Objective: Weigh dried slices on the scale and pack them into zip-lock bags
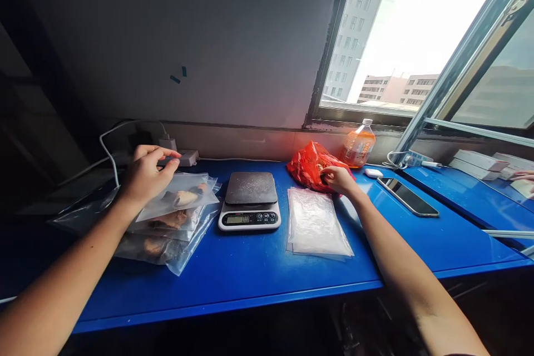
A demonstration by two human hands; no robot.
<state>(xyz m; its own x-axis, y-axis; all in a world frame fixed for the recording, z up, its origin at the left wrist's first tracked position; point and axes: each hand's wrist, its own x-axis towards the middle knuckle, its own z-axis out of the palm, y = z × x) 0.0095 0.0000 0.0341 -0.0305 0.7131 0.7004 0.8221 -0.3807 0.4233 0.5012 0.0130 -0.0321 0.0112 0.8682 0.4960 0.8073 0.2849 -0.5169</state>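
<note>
Red bag, one, at two o'clock from scale; right hand placed at its mouth, grasp not discernible. Flat clear bags at three o'clock. Filled bags at nine; left hand held above, unclasped. Contents could be spilled if the slack mouth were tugged.

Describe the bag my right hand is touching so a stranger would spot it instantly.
On the blue table, look to the back, beneath the window. Just behind the flat see-through bags and left of the orange bottle sits a crumpled bag, with the right hand at its mouth. It alone is red; the other bags are see-through.
</note>
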